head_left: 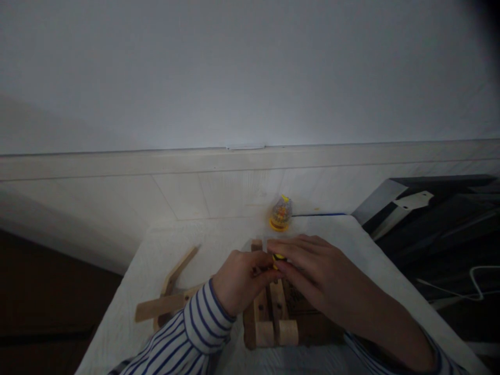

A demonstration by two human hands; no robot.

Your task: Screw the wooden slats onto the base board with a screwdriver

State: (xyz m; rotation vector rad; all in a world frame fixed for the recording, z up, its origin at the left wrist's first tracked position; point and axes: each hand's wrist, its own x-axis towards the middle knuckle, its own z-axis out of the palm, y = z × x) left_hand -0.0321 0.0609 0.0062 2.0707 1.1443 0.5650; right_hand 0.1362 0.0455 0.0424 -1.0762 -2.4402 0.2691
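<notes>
My left hand (244, 276) and my right hand (320, 265) meet above some wooden parts. Both are closed, with fingertips pinched around a small yellow-and-black piece (278, 257); most of it is hidden, so I cannot make out its kind. Below the fingers lie two light wooden bars with holes, the left bar (261, 306) and the right bar (278, 303). At their near ends are two rounded wooden blocks (264, 334). Under these is a brown piece (303, 299) with dark printing, partly covered by my right hand.
More wooden strips (162, 308) lie to the left by my striped sleeve. A clear bottle with yellow top and base (280, 214) stands at the back of the white table (125, 312), near the wall. Dark items and a white cable (474, 281) are beyond the right edge.
</notes>
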